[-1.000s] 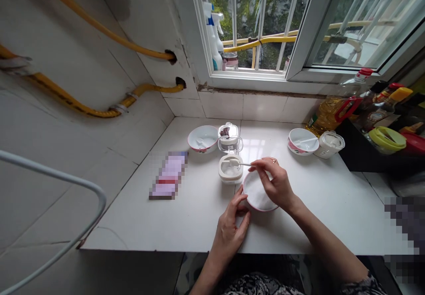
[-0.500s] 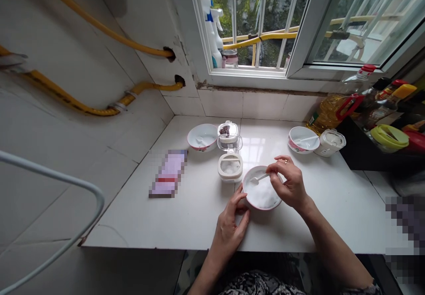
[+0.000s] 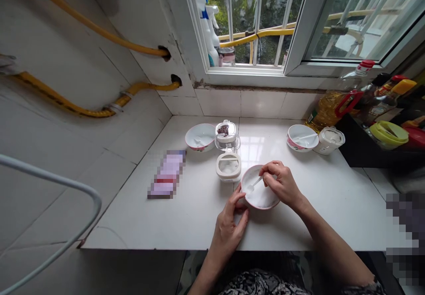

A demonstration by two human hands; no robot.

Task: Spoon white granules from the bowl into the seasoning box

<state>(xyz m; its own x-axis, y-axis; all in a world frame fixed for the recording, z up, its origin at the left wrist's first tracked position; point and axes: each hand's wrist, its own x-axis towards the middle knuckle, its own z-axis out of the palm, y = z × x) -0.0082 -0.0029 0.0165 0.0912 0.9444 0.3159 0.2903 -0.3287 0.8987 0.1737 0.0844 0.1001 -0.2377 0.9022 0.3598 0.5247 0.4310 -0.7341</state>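
A white bowl with a pink rim (image 3: 249, 173) stands near the counter's front, filled with white granular powder (image 3: 264, 198). My right hand (image 3: 279, 183) pinches the handle of a small white spoon (image 3: 255, 183) over it, and the spoon's head rests at the powder on the left side. My left hand (image 3: 229, 224) holds the bowl's lower left rim, with curled fingers against it and the thumb lower down. Just behind the bowl is a clear jar with a cream rim (image 3: 228, 179), its lid flipped up and white contents inside.
Another jar (image 3: 226, 131) with dark red contents stands behind, beside a white bowl (image 3: 189, 141) with a spoon. At right are a flowered bowl (image 3: 295, 145), a lidded white jar (image 3: 330, 142), an oil bottle (image 3: 327, 104) and a black rack (image 3: 355, 146). A blurred purple object (image 3: 168, 173) lies left.
My right hand has moved slightly left and tilted the spoon, so its head sits lower and further left in the powder. My left hand stays at the bowl.
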